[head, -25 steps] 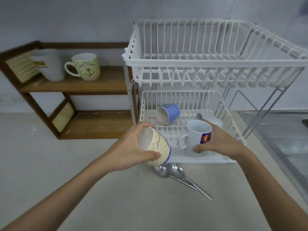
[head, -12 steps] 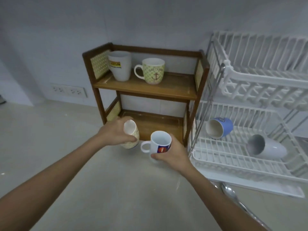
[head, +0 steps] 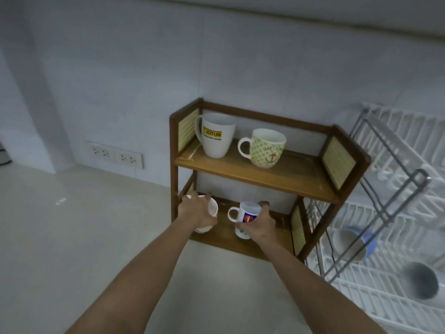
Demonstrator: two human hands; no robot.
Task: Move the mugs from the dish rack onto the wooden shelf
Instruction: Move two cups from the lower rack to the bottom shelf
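Wooden shelf (head: 252, 179) was where both mugs were headed, and at this point I had them right at the bottom tier. My left hand (head: 196, 213) was wrapped around the patterned cream mug (head: 212, 208), fingers curled tight over its side, at about 9 o'clock from the other one. My right hand (head: 258, 225) was clamped on the white mug with the blue and red logo (head: 246, 215), thumb and fingers around the body, handle sticking out toward 9 o'clock. Both looked to be at or just above the lower board (head: 226, 233); I couldn't tell if either base was actually touching the wood.

Up top, at 12 o'clock from my hands, the white Jotun mug (head: 216, 135) and the green anchor mug (head: 266, 148) were standing upright.

If I were advising on this step: keep both mugs level, set them flat before letting go, and leave a gap between them so the handle doesn't clip the cream one. I'd also watch the knuckles under the upper board. Easing the fingers off sideways seemed safer than pulling straight back.

Over at 3 to 4 o'clock, the dish rack (head: 397, 213) had a blue mug (head: 354, 244) and a grey-white one (head: 421, 283) lying on their sides, so I'd say the job was a bit over halfway.
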